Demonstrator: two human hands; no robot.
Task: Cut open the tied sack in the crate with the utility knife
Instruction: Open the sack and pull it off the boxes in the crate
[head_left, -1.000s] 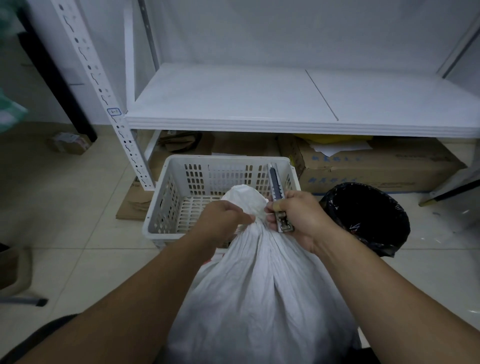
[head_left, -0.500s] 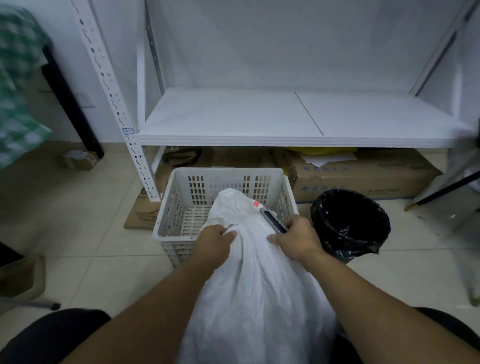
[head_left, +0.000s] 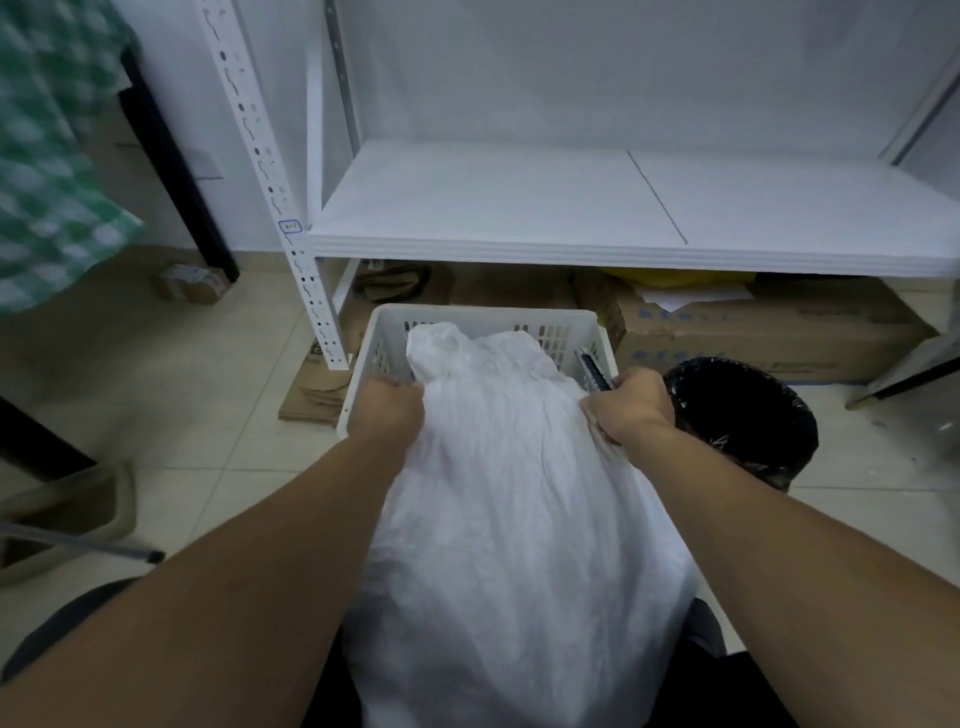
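The sack (head_left: 519, 493), the slotted crate (head_left: 376, 345) and the shelf (head_left: 493, 208) are plain white. The bin (head_left: 753, 415) is black, the cloth (head_left: 47, 171) green-and-white checked, the cardboard box (head_left: 769, 338) brown with blue print, the floor tiles (head_left: 197, 395) pale beige.

A crinkled white woven-plastic sack (head_left: 519, 493) with a dull sheen, a matt white perforated plastic crate (head_left: 384, 332), a glossy black plastic-lined bin (head_left: 748, 415), smooth pale floor tiles (head_left: 171, 405).

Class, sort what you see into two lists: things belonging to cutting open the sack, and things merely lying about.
Job in hand: white sack, white crate, utility knife, left hand gripping the sack, right hand holding the knife.
Lying about: black-lined bin, cardboard box, white shelf, green checked cloth.
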